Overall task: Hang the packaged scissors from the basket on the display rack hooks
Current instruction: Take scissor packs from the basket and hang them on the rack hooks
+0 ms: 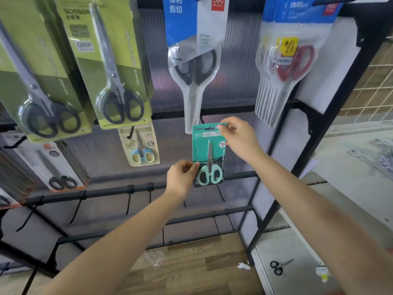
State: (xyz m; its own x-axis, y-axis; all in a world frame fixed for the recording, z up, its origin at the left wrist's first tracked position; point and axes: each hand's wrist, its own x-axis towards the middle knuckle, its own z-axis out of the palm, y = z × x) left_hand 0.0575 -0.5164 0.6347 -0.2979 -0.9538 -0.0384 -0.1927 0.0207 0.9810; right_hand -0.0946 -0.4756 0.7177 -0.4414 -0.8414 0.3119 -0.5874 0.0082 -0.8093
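Now holding teal scissors pack upright against display rack, below hanging black-handled pack. Left hand pinching lower left edge, right hand pinching top right corner. Yellow-card blue scissors hanging just left.

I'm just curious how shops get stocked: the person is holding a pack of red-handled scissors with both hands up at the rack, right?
Not quite: the handles are mint green, not red. The head view shows the left hand and right hand holding the green scissors pack up at the rack. The red-handled scissors already hang at the upper right.
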